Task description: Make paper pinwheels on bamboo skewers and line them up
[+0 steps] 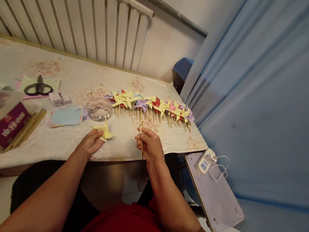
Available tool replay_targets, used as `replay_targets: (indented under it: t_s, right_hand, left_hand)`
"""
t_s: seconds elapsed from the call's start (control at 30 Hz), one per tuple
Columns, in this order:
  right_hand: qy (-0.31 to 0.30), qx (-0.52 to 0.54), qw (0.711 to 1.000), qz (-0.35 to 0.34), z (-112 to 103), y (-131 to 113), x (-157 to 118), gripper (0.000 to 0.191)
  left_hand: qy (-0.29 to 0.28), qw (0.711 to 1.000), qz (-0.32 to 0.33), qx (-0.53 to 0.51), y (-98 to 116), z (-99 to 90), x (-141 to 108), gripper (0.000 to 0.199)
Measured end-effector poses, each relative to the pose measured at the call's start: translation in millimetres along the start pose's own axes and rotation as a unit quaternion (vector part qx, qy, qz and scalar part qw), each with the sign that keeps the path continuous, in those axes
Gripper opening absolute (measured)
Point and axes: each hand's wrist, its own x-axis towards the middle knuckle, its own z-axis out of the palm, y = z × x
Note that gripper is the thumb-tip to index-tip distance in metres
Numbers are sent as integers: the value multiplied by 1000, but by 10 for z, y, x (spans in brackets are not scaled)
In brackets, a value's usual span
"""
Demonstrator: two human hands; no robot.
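Note:
My left hand [92, 142] pinches a yellow paper pinwheel [105, 131] by one side, just over the table's front edge. To its right, my right hand [149, 142] is closed around a thin wooden stick [142, 147], which points up and down. The pinwheel and the stick are apart. Behind my left hand stands a round clear dish [99, 110] with small shiny pieces in it. A row of finished pinwheels [156, 106] on sticks, in yellow, red, purple and pink, lies beyond my right hand.
On the flowered tablecloth [130, 145] are coloured paper squares [65, 116], small white boxes [59, 98], black scissors [38, 89], a purple card [8, 125] and wooden sticks [26, 129]. At right, a power strip [205, 160] lies on a stool [217, 194] beside a blue curtain [253, 101].

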Motion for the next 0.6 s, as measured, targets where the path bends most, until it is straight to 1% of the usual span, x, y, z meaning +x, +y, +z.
replay_targets:
  t_s: [0.23, 0.33, 0.6]
  right_hand:
    - [6, 5, 1000, -2, -11, 18, 8, 23]
    - [2, -2, 1000, 0, -15, 24, 8, 19]
    - [-5, -7, 1000, -4, -21, 51, 11, 17]
  left_hand:
    - [8, 1000, -3, 2, 34, 58, -39, 13]
    - [0, 1000, -2, 14, 41, 73, -52, 14]
    - [-10, 999, 11, 36, 30, 55, -41, 16]
